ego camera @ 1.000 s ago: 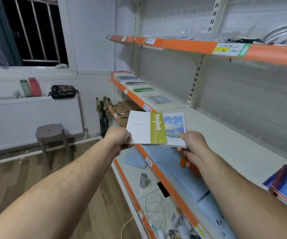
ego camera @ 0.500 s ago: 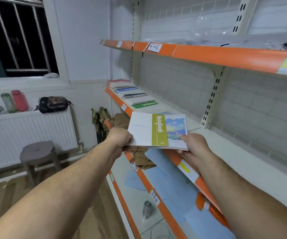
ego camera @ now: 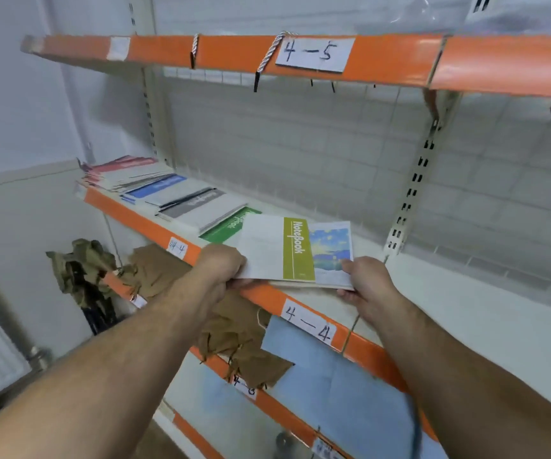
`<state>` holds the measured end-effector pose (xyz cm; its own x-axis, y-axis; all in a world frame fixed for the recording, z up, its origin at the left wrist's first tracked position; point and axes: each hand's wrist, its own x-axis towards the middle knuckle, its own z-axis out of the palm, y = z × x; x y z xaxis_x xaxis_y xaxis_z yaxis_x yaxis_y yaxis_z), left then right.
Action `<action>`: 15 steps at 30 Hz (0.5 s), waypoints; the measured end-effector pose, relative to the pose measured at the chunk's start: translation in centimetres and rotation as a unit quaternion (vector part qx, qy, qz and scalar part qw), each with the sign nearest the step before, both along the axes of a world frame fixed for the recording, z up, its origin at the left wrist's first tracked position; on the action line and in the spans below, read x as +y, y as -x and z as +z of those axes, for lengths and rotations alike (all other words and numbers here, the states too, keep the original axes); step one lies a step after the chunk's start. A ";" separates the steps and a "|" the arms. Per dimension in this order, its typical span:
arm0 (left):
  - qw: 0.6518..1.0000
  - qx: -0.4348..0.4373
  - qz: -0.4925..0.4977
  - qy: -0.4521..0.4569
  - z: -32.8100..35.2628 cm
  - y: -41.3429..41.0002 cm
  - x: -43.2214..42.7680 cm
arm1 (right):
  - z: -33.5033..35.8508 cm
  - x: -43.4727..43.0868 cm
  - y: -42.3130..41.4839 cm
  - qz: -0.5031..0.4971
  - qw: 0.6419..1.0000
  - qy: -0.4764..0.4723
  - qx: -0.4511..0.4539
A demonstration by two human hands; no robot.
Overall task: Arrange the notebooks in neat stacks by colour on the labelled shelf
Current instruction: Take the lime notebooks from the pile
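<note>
The fingers [ego camera: 234, 261] of the left hand [ego camera: 221, 270] were curled round the left edge of a notebook [ego camera: 267, 250]. The right hand [ego camera: 367, 283] pinched its near right corner, thumb on top and fingers beneath. Both hands were thus clamped on the same thing.

The notebook had a white cover with an olive-green band reading "NoteBook" and a blue-and-yellow picture. Paler edges under it suggested a thin bundle rather than a single book, though that could not be told for certain. It was held flat over the front of the shelf [ego camera: 449, 293], just above the orange lip bearing the label 4-4 [ego camera: 309, 323]. Whether it touched the shelf board was unclear.

Just beyond its far left corner lay a green notebook [ego camera: 226, 228], partly covered by it. Further left along the same shelf came a grey pile [ego camera: 198, 203], then a blue pile [ego camera: 156, 187], then a red pile [ego camera: 118, 164] at the far end, each overlapping the next a little.

By my judgement the sorting was well under way: four colours sat in a row, if not squared up. The held notebook was not yet set down, and it seemed to belong on or beside the green one. The shelf board ran on to the right of the hands. Straightening the slanted, overlapping piles looked like work left to do.
</note>
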<state>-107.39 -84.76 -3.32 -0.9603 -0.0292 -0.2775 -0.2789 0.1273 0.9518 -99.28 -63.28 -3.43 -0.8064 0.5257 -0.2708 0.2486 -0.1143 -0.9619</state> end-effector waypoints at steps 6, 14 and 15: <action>0.996 -0.027 -0.082 -0.006 0.3 7.8 -0.6 | -0.2 -1.2 2.8 -0.070 0.997 -0.018 -0.025; 0.991 -0.033 -0.114 -0.057 0.9 9.1 0.7 | -0.7 -2.2 4.0 -0.101 0.986 -0.100 -0.090; 0.991 -0.037 -0.116 -0.056 1.0 9.0 0.7 | -0.6 -2.2 4.0 -0.096 0.982 -0.127 -0.103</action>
<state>-116.43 -84.07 -2.30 -0.9146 0.2243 -0.3364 -0.3243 0.0902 0.9417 -103.29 -65.47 -4.05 -0.6286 0.7337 -0.2578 0.4373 0.0595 -0.8973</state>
